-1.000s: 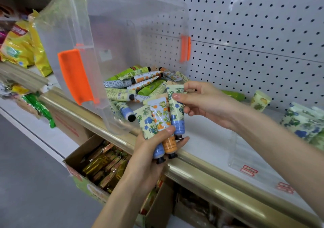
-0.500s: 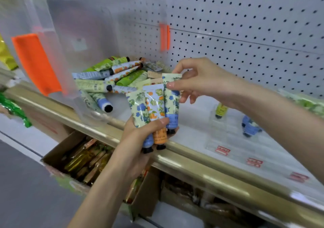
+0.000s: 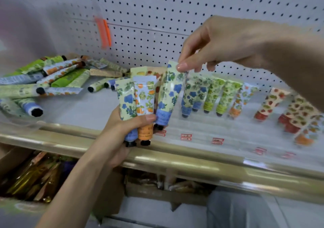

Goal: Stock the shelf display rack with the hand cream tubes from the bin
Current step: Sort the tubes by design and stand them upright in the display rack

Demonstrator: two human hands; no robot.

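The left hand [image 3: 121, 133], on a bare forearm rising from below, wraps fingers and thumb round two upright tubes [image 3: 127, 103], while the right hand [image 3: 215, 44], just above that grip, pinches the top edge of a third tube [image 3: 169, 94] between thumb and forefinger.

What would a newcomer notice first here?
At centre, the left hand grips two flowered tubes while the right hand pinches a third tube by its top. To the right, a row of tubes stands in the clear rack; loose tubes lie heaped at left.
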